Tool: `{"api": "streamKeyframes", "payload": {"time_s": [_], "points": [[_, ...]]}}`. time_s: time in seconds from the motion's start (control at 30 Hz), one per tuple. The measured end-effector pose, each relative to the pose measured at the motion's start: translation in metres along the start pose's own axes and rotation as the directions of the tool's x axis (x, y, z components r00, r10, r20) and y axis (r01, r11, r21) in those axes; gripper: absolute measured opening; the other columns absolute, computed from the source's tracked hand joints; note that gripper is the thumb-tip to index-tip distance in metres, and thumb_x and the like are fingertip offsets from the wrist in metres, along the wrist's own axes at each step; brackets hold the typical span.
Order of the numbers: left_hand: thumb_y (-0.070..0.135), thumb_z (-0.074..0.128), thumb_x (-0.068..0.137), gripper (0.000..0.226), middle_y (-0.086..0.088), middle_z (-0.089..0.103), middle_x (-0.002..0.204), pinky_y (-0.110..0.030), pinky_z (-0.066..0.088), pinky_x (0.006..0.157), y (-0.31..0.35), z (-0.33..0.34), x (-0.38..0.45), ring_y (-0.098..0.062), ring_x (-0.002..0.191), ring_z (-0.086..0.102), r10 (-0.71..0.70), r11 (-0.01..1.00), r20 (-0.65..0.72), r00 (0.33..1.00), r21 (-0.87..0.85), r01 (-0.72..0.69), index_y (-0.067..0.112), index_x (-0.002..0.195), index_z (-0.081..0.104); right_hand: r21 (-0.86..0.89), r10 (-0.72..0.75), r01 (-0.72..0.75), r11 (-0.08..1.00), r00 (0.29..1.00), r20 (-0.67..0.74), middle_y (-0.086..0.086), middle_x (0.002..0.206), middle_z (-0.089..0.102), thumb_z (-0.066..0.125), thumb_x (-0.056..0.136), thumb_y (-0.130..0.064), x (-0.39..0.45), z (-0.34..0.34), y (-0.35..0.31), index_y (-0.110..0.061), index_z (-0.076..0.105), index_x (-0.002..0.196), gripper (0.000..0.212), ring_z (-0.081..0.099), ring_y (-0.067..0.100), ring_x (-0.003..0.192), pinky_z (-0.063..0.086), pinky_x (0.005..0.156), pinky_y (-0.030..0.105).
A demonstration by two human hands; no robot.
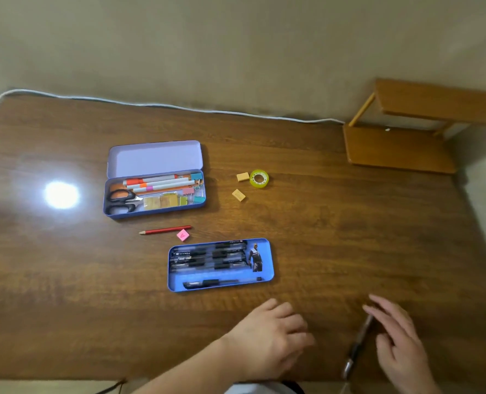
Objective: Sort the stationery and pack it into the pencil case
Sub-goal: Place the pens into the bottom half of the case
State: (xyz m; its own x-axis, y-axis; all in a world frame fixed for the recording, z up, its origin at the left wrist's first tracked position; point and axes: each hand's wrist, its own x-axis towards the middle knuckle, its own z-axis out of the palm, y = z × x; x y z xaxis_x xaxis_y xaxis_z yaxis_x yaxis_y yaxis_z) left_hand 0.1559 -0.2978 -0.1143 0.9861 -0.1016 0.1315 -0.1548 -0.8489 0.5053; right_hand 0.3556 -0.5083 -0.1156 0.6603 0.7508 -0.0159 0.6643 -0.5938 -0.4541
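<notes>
Right hand (401, 344) near front tabletop (321, 223) edge, fingers straight and spread, grip apart, holding nothing. Blurred dark pen (359, 342) lies on tabletop just left of it, beside fingertips; contact unclear. Left hand (273, 336) palm-down further left, fingers relaxed, grip empty. Beyond left hand: blue tray (221, 287) with black pens (207, 255). Further out: red pencil (165, 230), pink eraser (182, 235). Open purple pencil case (155, 207) behind, holding scissors (122, 201), markers, binder clips. To right: two tan erasers (242, 176), tape roll (259, 178).
</notes>
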Motion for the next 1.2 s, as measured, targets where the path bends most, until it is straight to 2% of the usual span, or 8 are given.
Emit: {"api": "streamKeyframes", "payload": {"time_s": [0.13, 0.23, 0.37, 0.53, 0.77, 0.87, 1.0, 1.2], "points": [[0.054, 0.054, 0.086, 0.031, 0.008, 0.061, 0.093, -0.031, 0.044, 0.074, 0.023, 0.022, 0.033, -0.017, 0.085, 0.051, 0.023, 0.998, 0.181, 0.983, 0.062, -0.034, 0.028, 0.094, 0.067, -0.108, -0.152, 0.174, 0.979, 0.971, 0.185, -0.008, 0.138, 0.046, 0.064, 0.08, -0.008, 0.005, -0.004, 0.014, -0.027, 0.066, 0.112, 0.037, 0.036, 0.015, 0.132, 0.035, 0.107, 0.042], [0.064, 0.049, 0.085, 0.049, -0.002, 0.06, 0.099, -0.04, 0.041, 0.083, 0.035, 0.027, 0.049, -0.026, 0.093, 0.05, -0.111, 0.988, 0.249, 0.962, 0.132, 0.08, 0.02, 0.1, 0.066, -0.163, -0.175, 0.207, 0.965, 0.965, 0.194, -0.004, 0.134, 0.051, 0.049, 0.089, -0.031, 0.01, -0.007, 0.014, -0.026, 0.068, 0.106, 0.026, 0.038, 0.019, 0.131, 0.038, 0.105, 0.044], [0.066, 0.047, 0.086, 0.062, -0.007, 0.057, 0.119, -0.046, 0.034, 0.093, 0.04, 0.028, 0.063, -0.03, 0.109, 0.046, -0.214, 0.97, 0.26, 0.942, 0.169, 0.174, 0.016, 0.122, 0.057, -0.15, -0.171, 0.193, 0.97, 0.974, 0.15, -0.004, 0.128, 0.055, 0.045, 0.093, -0.035, 0.01, -0.003, 0.018, -0.023, 0.069, 0.102, 0.028, 0.041, 0.018, 0.128, 0.038, 0.105, 0.04], [0.044, 0.058, 0.086, 0.026, 0.001, 0.069, 0.095, -0.035, 0.048, 0.079, 0.027, 0.028, 0.058, -0.022, 0.088, 0.065, -0.234, 0.969, 0.133, 0.963, 0.109, 0.221, 0.022, 0.098, 0.066, -0.054, -0.165, 0.166, 0.985, 0.986, 0.013, -0.006, 0.104, 0.055, 0.044, 0.094, -0.036, 0.007, 0.008, 0.019, -0.016, 0.07, 0.093, 0.033, 0.046, 0.012, 0.109, 0.045, 0.094, 0.037], [0.029, 0.054, 0.097, 0.019, 0.001, 0.067, 0.092, -0.036, 0.049, 0.073, -0.029, -0.027, 0.004, -0.021, 0.081, 0.061, -0.243, 0.969, -0.156, 0.957, -0.084, 0.232, 0.017, 0.102, 0.067, 0.156, -0.165, 0.179, 0.971, 0.981, -0.099, -0.007, 0.096, 0.058, 0.049, 0.09, -0.037, 0.033, 0.031, -0.047, -0.012, 0.072, 0.095, 0.034, 0.052, 0.007, 0.093, 0.044, 0.087, 0.019], [0.025, 0.06, 0.096, 0.015, 0.004, 0.069, 0.098, -0.034, 0.048, 0.078, -0.053, -0.054, -0.033, -0.018, 0.086, 0.063, -0.298, 0.954, -0.331, 0.895, -0.064, 0.294, 0.016, 0.101, 0.071, 0.218, -0.313, 0.32, 0.922, 0.947, -0.07, -0.011, 0.098, 0.058, 0.054, 0.087, -0.033, 0.054, 0.043, -0.087, -0.013, 0.069, 0.104, 0.03, 0.054, 0.0, 0.093, 0.046, 0.088, 0.018], [0.026, 0.062, 0.092, 0.015, 0.005, 0.067, 0.097, -0.038, 0.046, 0.079, -0.077, -0.065, -0.077, -0.019, 0.091, 0.059, -0.414, 0.887, -0.489, 0.768, -0.028, 0.461, 0.017, 0.094, 0.074, 0.253, -0.443, 0.451, 0.856, 0.892, -0.089, -0.002, 0.095, 0.063, 0.067, 0.085, -0.014, 0.075, 0.068, -0.132, -0.01, 0.071, 0.093, 0.009, 0.058, 0.012, 0.09, 0.046, 0.086, 0.024], [0.033, 0.058, 0.089, 0.02, 0.007, 0.064, 0.093, -0.036, 0.041, 0.076, -0.093, -0.056, -0.105, -0.02, 0.086, 0.053, -0.548, 0.774, -0.47, 0.692, 0.028, 0.632, 0.021, 0.094, 0.074, 0.186, -0.482, 0.473, 0.861, 0.876, 0.007, 0.002, 0.088, 0.057, 0.069, 0.081, -0.002, 0.091, 0.093, -0.164, -0.008, 0.07, 0.095, 0.015, 0.053, 0.014, 0.086, 0.044, 0.08, 0.022]]}}
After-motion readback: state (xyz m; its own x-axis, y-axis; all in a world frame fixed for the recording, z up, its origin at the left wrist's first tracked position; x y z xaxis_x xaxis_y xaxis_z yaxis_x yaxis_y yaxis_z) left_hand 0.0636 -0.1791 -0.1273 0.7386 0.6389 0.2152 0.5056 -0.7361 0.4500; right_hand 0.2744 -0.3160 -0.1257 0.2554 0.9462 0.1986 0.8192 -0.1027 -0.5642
